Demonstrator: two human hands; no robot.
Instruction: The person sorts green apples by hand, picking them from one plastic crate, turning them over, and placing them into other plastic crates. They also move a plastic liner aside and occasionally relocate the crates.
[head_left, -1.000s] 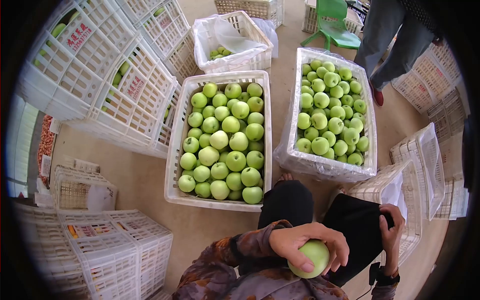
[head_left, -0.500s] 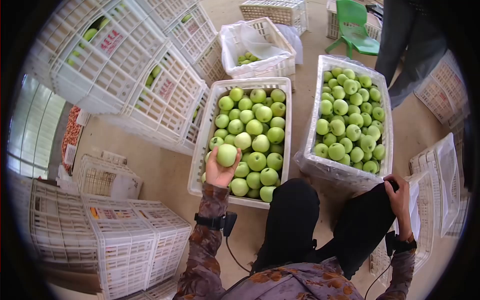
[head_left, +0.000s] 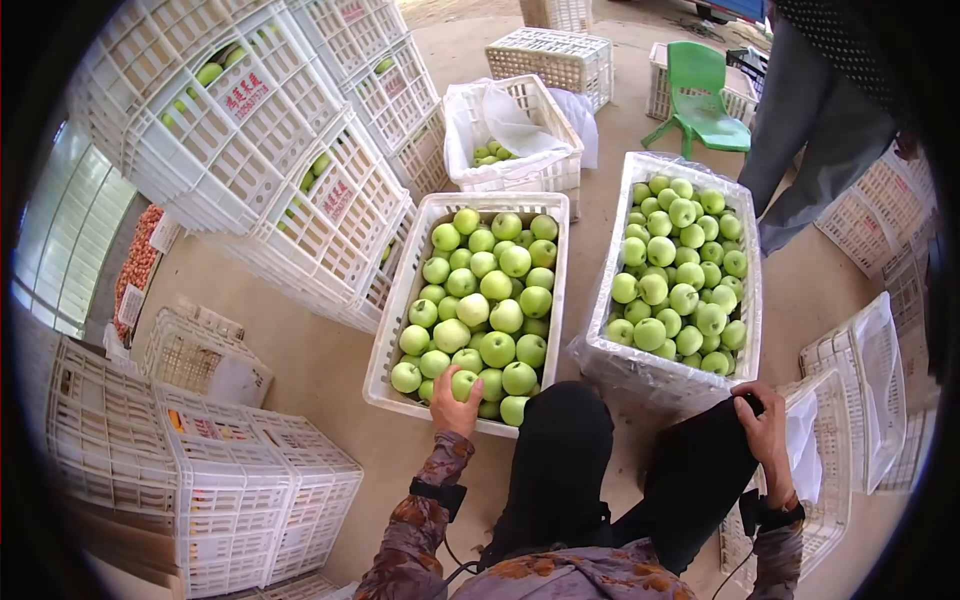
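Over the near edge of the middle white crate (head_left: pixel 385 362), my left hand (head_left: pixel 455 408) has its fingers curled round a green apple (head_left: pixel 465 385). That apple sits low among the other apples in the crate, and the hand covers part of it. A pale green apple (head_left: pixel 451 336) lies a little farther in, apart from the fingers. My right hand (head_left: pixel 766 428) rests on my right knee (head_left: pixel 712 450), fingers bent loosely over the black trouser cloth with nothing held. To its left and ahead stands a second crate (head_left: pixel 752 290), lined with clear plastic and full of green apples.
Tall stacks of white crates (head_left: pixel 300 215) rise at the left, with more crates (head_left: pixel 235 500) at the lower left. Behind the middle crate stands a plastic-lined crate (head_left: pixel 575 150) with a few apples. A green chair (head_left: pixel 705 95) and a person's legs (head_left: pixel 815 130) are at the upper right.
My left hand has moved from holding a pale apple up above the crate to gripping an apple at the near edge. The view has tilted up slightly. My right hand stays on the knee.
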